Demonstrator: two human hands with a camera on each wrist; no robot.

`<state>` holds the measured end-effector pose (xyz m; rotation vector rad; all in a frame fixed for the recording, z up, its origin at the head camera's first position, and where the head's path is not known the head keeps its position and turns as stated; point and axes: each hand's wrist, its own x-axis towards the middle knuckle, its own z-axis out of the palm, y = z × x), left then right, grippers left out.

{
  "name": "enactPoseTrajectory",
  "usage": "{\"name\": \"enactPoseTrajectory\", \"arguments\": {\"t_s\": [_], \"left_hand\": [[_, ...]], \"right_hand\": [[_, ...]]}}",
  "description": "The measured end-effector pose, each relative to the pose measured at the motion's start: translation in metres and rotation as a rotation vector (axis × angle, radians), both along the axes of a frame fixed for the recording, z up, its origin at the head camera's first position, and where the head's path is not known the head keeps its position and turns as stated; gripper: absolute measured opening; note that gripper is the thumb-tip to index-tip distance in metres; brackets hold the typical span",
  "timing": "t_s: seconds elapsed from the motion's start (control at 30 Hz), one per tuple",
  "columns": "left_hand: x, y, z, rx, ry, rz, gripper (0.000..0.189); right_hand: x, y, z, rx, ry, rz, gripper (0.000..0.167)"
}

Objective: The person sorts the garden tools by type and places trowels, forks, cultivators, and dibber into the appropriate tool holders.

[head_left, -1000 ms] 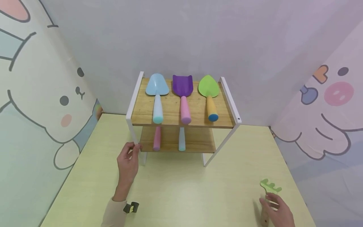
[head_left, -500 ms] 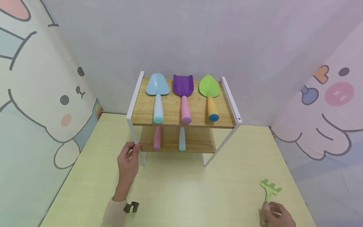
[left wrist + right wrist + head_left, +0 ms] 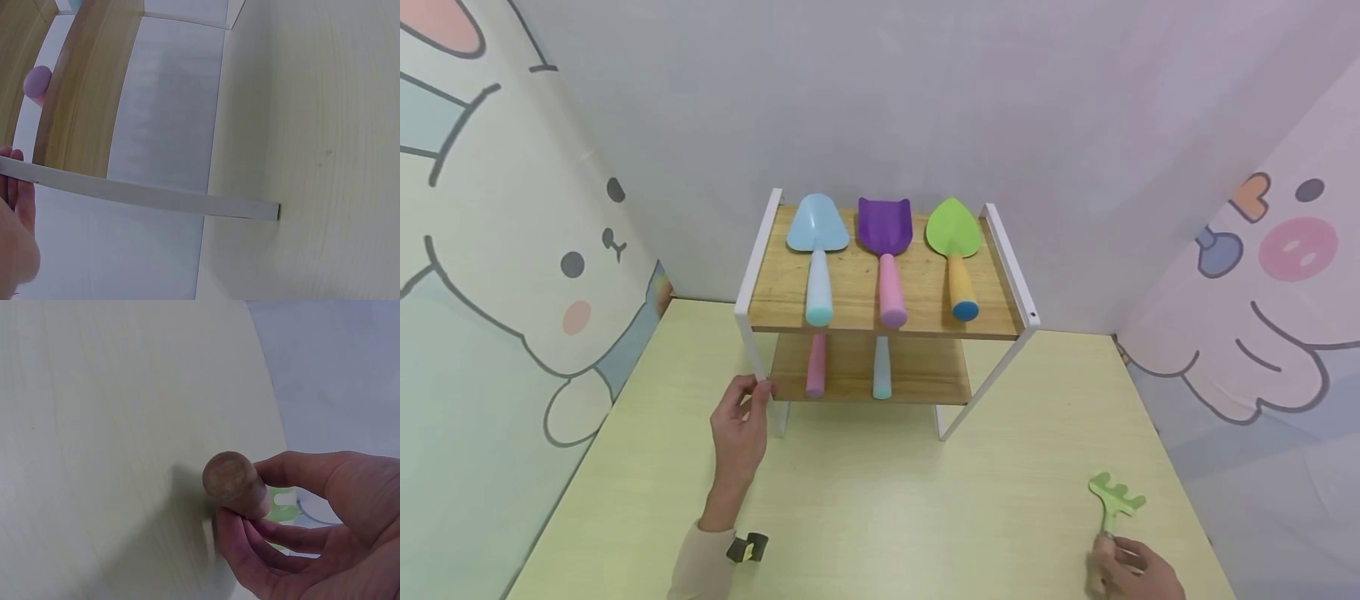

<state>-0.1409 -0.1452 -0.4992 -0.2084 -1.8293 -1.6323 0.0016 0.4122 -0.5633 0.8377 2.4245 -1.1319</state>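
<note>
In the head view, my left hand [image 3: 739, 429] holds the white front-left post of a two-tier wooden shelf rack [image 3: 850, 312]. The left wrist view shows fingers [image 3: 24, 203] against that post [image 3: 137, 192]. At the lower right, my right hand [image 3: 1138, 571] pinches a small green hand rake [image 3: 1114, 500] by its wooden handle [image 3: 231, 481]. Thumb and fingers sit on opposite sides of the handle, and its round end faces the right wrist camera. The rake's tines point away from me, low over the table.
On the top shelf lie a light-blue trowel [image 3: 817, 258], a purple shovel with a pink handle [image 3: 887, 267] and a green trowel with a yellow handle [image 3: 955, 258]. A pink handle [image 3: 816, 367] and a pale-blue handle [image 3: 882, 368] show on the lower shelf. Cartoon-printed walls surround the table [image 3: 880, 517].
My right hand has come down from beside the rake's neck and now pinches its wooden handle, with more of the green neck showing. My left hand stays on the post.
</note>
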Motion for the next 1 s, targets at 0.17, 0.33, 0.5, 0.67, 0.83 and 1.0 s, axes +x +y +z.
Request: {"name": "enactPoseTrajectory", "arguments": {"t_s": [0.17, 0.33, 0.5, 0.67, 0.83, 1.0], "left_hand": [[-0.001, -0.001, -0.002, 0.000, 0.012, 0.003, 0.003], [0.000, -0.001, -0.001, 0.012, 0.016, -0.005, 0.003], [0.000, 0.000, 0.000, 0.023, 0.006, -0.011, 0.003], [0.001, 0.001, 0.001, 0.021, 0.005, -0.008, 0.003], [0.001, 0.001, 0.000, 0.014, 0.006, -0.004, 0.004], [0.000, 0.000, 0.000, 0.015, 0.006, -0.004, 0.003]], "right_hand": [[-0.001, 0.000, 0.004, -0.079, 0.032, -0.052, 0.090], [-0.002, 0.000, 0.004, -0.198, 0.056, -0.143, 0.098], [-0.002, 0.000, 0.006, -0.283, 0.073, -0.205, 0.097], [-0.004, -0.006, 0.013, -0.293, 0.099, -0.189, 0.089], [-0.008, -0.015, 0.024, -0.276, 0.133, -0.142, 0.080], [-0.012, -0.024, 0.036, -0.276, 0.144, -0.121, 0.081]]}}
